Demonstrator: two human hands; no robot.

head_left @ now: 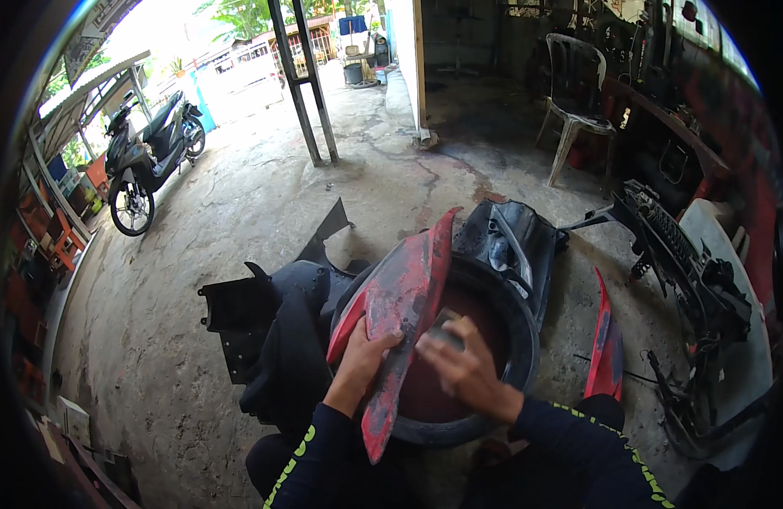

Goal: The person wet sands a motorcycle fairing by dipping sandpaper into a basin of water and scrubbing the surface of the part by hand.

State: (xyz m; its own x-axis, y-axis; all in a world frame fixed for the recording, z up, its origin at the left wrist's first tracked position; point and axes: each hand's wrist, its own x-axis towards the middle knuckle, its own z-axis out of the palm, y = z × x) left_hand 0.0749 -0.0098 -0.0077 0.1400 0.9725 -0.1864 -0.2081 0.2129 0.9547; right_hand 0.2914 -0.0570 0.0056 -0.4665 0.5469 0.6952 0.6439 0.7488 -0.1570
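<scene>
A long red motorcycle body panel (406,284), scuffed grey and dark in patches, is tilted over a round black basin (527,352). My left hand (362,360) grips its near left edge, thumb on top of the surface. Fingers bent, my right hand (469,366) pinches a small grey piece (445,337) that looks like sandpaper, beside the panel's right side. Whether the piece touches the panel I cannot tell. Reddish-brown water (484,310) lies in the basin below. The panel's underside is hidden.
Black plastic motorcycle parts (281,327) lie left of the basin, with another dark panel (518,246) behind it. To the right are a second red panel (606,352) and a black frame piece (705,280). Farther off stand a scooter (154,161) and a plastic chair (574,102).
</scene>
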